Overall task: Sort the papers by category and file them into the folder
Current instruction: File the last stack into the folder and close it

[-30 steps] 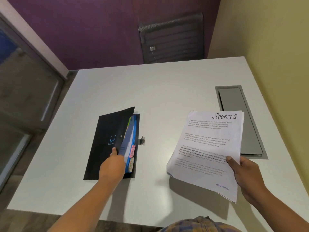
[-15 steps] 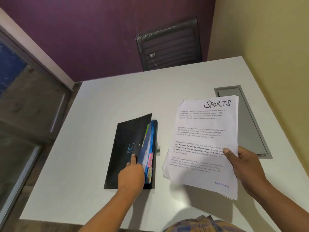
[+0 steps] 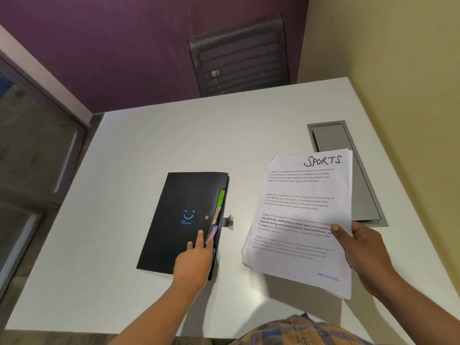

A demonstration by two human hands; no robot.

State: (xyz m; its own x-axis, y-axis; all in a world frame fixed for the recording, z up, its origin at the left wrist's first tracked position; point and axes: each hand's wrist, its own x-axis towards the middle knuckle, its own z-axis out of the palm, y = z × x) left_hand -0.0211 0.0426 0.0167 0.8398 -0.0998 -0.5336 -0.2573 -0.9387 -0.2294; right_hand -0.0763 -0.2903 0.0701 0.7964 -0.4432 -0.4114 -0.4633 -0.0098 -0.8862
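**Folder (image 3: 184, 220) cover has dropped flat: reopen it at the right tab**

Half a second back the black cover stood propped up off the coloured dividers. Now it lies almost flat, and the papers (image 3: 303, 215) have swung in closer to the folder.

Two fingers (image 3: 200, 236) of the left hand (image 3: 195, 260) lie straight on the cover and hold nothing. Their tips sit just left of the pink tab (image 3: 211, 234). The right hand (image 3: 363, 255) grips the stack at its right edge, thumb on top, its other fingers hidden beneath. The top sheet is headed SPORTS and stamped RECEIVED. The stack hangs clear of the table (image 3: 149, 150), to the right of the left fingers, while the folder lies flat under them.

The step in hand looks like getting these sheets into their pocket. To do that well, the left fingers should slide right to the tab edge, hook under the cover, lift it, and hold one divider apart. The tab labels are too small to read, so the pocket must be checked before feeding.

Beyond the fingertips sits the green tab (image 3: 221, 197). A grey strap (image 3: 227, 220) juts out just right of the edge and could snag a leading corner. The stack's lower-left corner curls, so square it first.

Farther off are a grey hatch (image 3: 348, 155) behind the papers and a chair (image 3: 239, 56).
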